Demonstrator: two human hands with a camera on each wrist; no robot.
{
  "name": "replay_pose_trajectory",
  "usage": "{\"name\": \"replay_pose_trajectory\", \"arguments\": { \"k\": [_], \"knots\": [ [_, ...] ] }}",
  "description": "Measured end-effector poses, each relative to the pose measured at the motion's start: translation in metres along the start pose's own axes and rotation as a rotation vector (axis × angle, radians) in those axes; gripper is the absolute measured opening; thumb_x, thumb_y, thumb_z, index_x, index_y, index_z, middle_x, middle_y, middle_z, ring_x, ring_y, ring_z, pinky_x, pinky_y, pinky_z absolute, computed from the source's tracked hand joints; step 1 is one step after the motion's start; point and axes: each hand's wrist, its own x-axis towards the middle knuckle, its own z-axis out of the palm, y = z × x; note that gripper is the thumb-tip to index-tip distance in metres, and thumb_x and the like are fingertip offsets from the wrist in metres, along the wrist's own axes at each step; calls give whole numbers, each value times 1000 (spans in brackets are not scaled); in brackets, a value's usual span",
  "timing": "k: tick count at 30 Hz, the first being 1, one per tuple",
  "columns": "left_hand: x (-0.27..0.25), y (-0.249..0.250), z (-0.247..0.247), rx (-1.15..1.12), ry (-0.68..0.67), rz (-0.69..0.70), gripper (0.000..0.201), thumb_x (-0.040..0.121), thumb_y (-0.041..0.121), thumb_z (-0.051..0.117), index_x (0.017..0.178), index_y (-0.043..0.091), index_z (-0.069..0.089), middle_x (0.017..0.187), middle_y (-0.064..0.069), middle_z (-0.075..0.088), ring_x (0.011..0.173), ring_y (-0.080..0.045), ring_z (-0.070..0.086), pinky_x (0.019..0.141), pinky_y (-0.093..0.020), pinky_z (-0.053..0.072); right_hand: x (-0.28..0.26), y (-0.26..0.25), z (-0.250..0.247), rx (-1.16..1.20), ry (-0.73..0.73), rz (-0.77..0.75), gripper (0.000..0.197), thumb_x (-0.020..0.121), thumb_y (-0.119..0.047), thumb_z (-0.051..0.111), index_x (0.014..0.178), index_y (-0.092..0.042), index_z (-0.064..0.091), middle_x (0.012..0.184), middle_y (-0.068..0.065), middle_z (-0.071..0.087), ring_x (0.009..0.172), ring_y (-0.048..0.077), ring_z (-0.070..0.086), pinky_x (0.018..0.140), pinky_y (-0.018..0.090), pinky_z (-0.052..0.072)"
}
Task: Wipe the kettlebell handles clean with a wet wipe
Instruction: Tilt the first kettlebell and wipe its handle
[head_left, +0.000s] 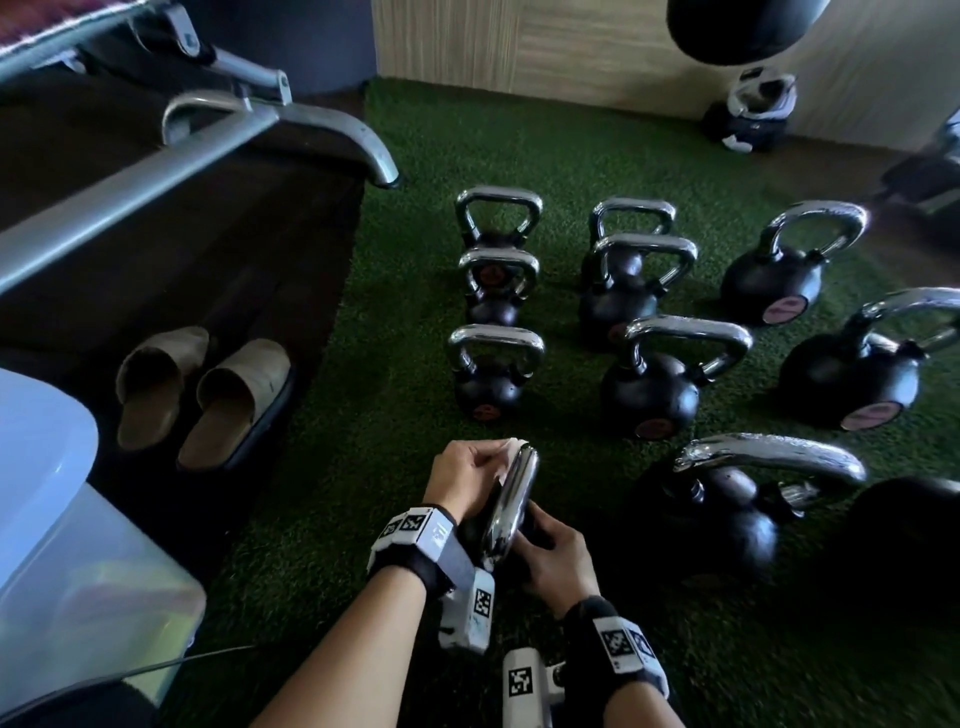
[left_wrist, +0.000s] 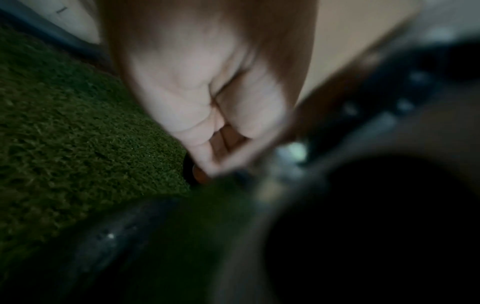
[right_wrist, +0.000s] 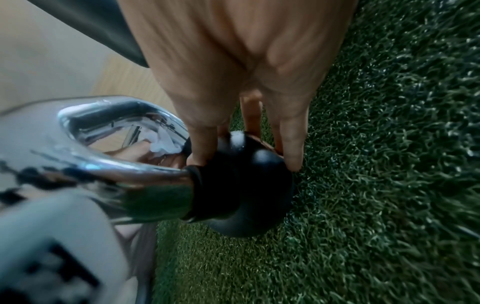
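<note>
A small black kettlebell (right_wrist: 244, 185) with a chrome handle (head_left: 511, 499) stands on the green turf just in front of me. My left hand (head_left: 467, 478) pinches a white wet wipe (head_left: 511, 448) against the top of that handle. In the left wrist view the left hand (left_wrist: 207, 98) is blurred, fingers curled. My right hand (head_left: 558, 553) grips the black ball of the same kettlebell, its fingers (right_wrist: 200, 144) spread over the ball. The wipe (right_wrist: 162, 142) shows through the handle loop (right_wrist: 124, 131) in the right wrist view.
Several more chrome-handled kettlebells (head_left: 649, 374) stand in rows on the turf (head_left: 405, 312) ahead and to the right; the nearest large one (head_left: 727, 499) is close on my right. A pair of tan slippers (head_left: 202, 395), a metal frame (head_left: 156, 171) and a pale bin (head_left: 62, 519) lie left.
</note>
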Motion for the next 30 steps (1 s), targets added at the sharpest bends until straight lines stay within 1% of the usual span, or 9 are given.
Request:
{"name": "replay_pose_trajectory", "arguments": {
  "k": [5, 9, 12, 14, 16, 18, 21, 23, 30],
  "knots": [
    [-17, 6, -3, -352, -36, -32, 18, 96, 7, 67, 104, 19, 78, 94, 6, 80, 87, -5, 75, 78, -21, 61, -9, -4, 2, -13, 34, 3, 78, 64, -68, 80, 136, -48, 60, 113, -14, 76, 102, 6, 73, 97, 37, 59],
    [-19, 12, -12, -186, -2, 20, 18, 90, 14, 77, 106, 21, 80, 102, 5, 80, 100, -9, 74, 91, -29, 59, -9, -10, -1, -14, 33, -8, 56, 74, -59, 82, 125, -54, 61, 105, -19, 73, 101, 5, 72, 97, 34, 58],
    [-23, 16, -9, -188, 34, -46, 22, 93, 16, 75, 114, 14, 78, 102, -2, 79, 98, -15, 75, 88, -33, 62, 2, -3, 0, -33, 27, -18, 74, 64, -69, 80, 132, -46, 65, 108, -13, 78, 100, 8, 74, 96, 41, 60],
    [-31, 6, -11, -165, 29, -83, 10, 93, 23, 75, 99, 24, 82, 96, -2, 80, 95, -18, 76, 92, -40, 61, 7, 5, 2, -30, 2, -3, 72, 59, -74, 81, 126, -54, 64, 106, -13, 79, 99, 12, 76, 92, 45, 61],
    [-46, -3, -18, -92, -11, -87, 9, 94, 29, 74, 91, 32, 81, 93, 6, 81, 93, -11, 76, 93, -35, 59, 9, 10, 1, -41, 2, -16, 70, 55, -78, 81, 121, -58, 66, 105, -15, 79, 99, 11, 76, 92, 45, 61],
    [-59, -6, -24, -74, -23, -43, 9, 94, 29, 73, 95, 32, 81, 94, 13, 80, 94, -3, 75, 89, -23, 56, 6, 6, -1, -41, 8, -12, 59, 55, -73, 83, 111, -61, 68, 102, -14, 79, 96, 11, 76, 91, 44, 62],
    [-67, -4, -30, -23, -9, 64, 15, 91, 29, 76, 104, 31, 82, 101, 18, 78, 101, 3, 72, 92, -18, 53, 4, -3, -2, -18, 3, -7, 32, 73, -49, 87, 100, -56, 71, 94, -14, 80, 90, 11, 77, 90, 44, 62],
    [-72, -6, -33, 12, -13, 83, 18, 90, 27, 76, 107, 28, 81, 104, 18, 78, 104, 3, 71, 95, -19, 52, 4, -6, -4, -15, -2, -19, 27, 79, -39, 86, 97, -53, 71, 91, -16, 80, 87, 10, 77, 88, 42, 63],
    [-90, -5, -53, 122, -107, 114, 20, 87, 28, 80, 107, 29, 81, 105, 20, 77, 104, 5, 70, 95, -15, 51, 3, -4, -2, 22, 5, 1, 47, 78, -40, 87, 123, -40, 72, 99, -16, 79, 94, 7, 76, 92, 44, 62]
  ]
}}
